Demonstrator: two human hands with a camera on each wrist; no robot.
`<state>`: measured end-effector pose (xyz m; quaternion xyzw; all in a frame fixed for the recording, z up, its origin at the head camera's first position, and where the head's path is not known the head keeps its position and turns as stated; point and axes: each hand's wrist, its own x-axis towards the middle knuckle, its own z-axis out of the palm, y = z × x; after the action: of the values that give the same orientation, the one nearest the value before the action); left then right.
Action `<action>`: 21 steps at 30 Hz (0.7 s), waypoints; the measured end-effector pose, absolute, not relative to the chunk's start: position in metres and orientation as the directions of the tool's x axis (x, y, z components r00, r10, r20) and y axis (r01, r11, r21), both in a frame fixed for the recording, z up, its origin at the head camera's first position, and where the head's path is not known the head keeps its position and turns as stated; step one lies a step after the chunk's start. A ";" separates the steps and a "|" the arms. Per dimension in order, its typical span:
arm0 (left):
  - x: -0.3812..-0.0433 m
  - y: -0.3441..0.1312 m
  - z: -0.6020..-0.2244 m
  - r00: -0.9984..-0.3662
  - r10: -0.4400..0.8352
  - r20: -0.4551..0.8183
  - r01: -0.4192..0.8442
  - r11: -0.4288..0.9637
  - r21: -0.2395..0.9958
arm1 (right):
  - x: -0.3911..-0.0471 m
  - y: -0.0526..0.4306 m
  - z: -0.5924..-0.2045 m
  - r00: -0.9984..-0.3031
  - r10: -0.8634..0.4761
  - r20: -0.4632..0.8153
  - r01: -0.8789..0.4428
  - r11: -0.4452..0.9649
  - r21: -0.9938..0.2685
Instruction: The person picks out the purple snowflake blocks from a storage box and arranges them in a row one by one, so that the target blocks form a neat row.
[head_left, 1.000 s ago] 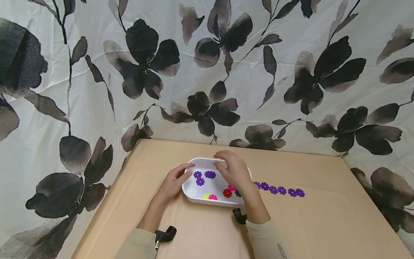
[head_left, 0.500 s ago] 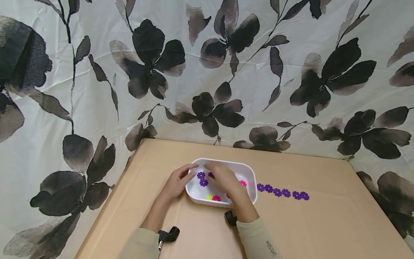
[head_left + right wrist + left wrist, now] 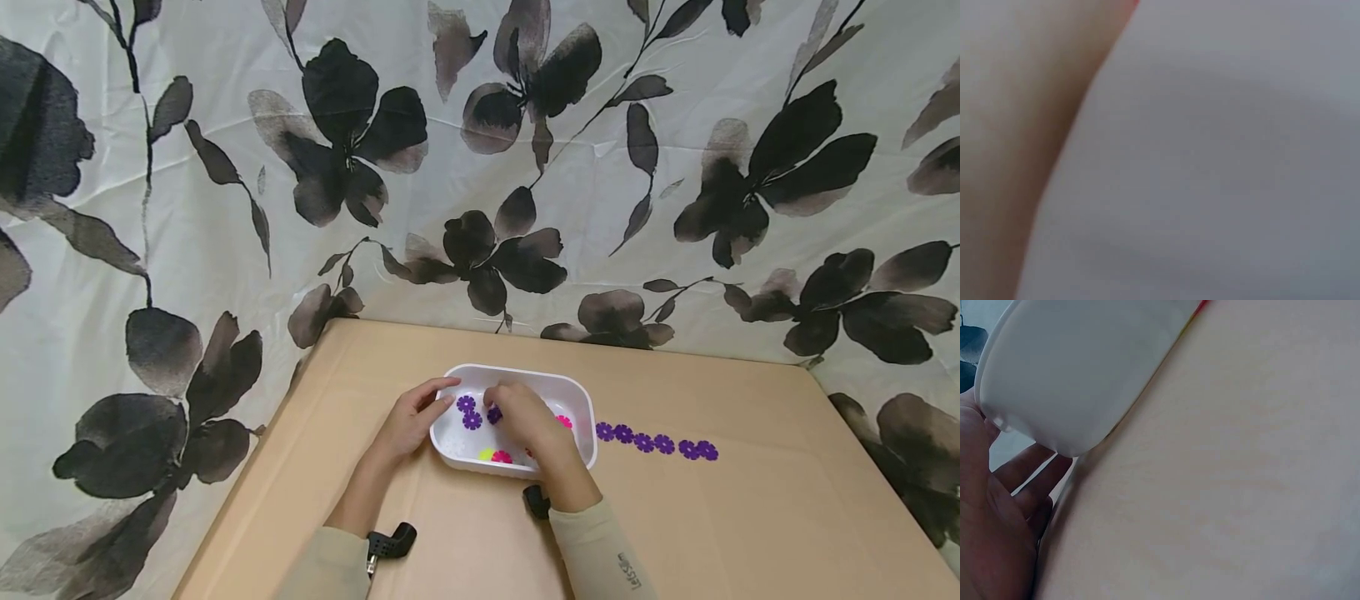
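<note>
A white plastic tray (image 3: 453, 443) sits on the cardboard-coloured tabletop. My left hand (image 3: 401, 427) grips its left rim, thumb on the inner side; in the left wrist view that hand (image 3: 1004, 525) reaches around the tray's outer wall (image 3: 1085, 369). Over the tray's middle, my right hand (image 3: 531, 423) pinches a purple flower-shaped piece (image 3: 493, 415), partly covered by the fingertips. Two more purple flower pieces (image 3: 472, 420) lie left of it, joined together. The right wrist view shows mostly the pale tray wall (image 3: 1210, 162), blurred, with no fingers visible.
Inside the tray lie a yellow piece (image 3: 487, 455), a pink one (image 3: 502, 457) and another pink one (image 3: 564, 422); my right hand partly hides others. A row of several purple flower pieces (image 3: 643, 442) stretches right of the tray. Floral cloth (image 3: 375, 275) hangs behind the table.
My right hand has come from the tray's far rim down and left to the purple pieces in the middle, closing its fingertips there. The left hand keeps its grip.
</note>
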<state>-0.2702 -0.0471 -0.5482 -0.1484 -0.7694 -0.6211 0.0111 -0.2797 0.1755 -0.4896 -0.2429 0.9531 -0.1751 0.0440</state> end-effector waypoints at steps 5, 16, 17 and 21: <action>-0.270 -0.047 -0.548 -0.955 0.219 0.198 0.238 0.171 0.956 | -0.281 0.176 -0.489 -0.897 -0.441 -0.018 -0.402 0.833 -0.381; -0.271 -0.047 -0.548 -0.955 0.222 0.198 0.236 0.162 0.958 | -0.283 0.176 -0.488 -0.924 -0.381 -0.029 -0.351 0.877 -0.329; -0.271 -0.047 -0.548 -0.954 0.223 0.199 0.237 0.159 0.959 | -0.283 0.176 -0.488 -0.923 -0.383 -0.027 -0.354 0.876 -0.329; -0.271 -0.048 -0.549 -0.953 0.226 0.202 0.242 0.164 0.956 | -0.283 0.176 -0.488 -0.919 -0.394 -0.020 -0.362 0.862 -0.354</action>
<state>-0.2709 -0.0480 -0.5486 -0.1532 -0.7628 -0.6281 0.0064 -0.2826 0.1765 -0.4877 -0.1962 0.9639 -0.1742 0.0456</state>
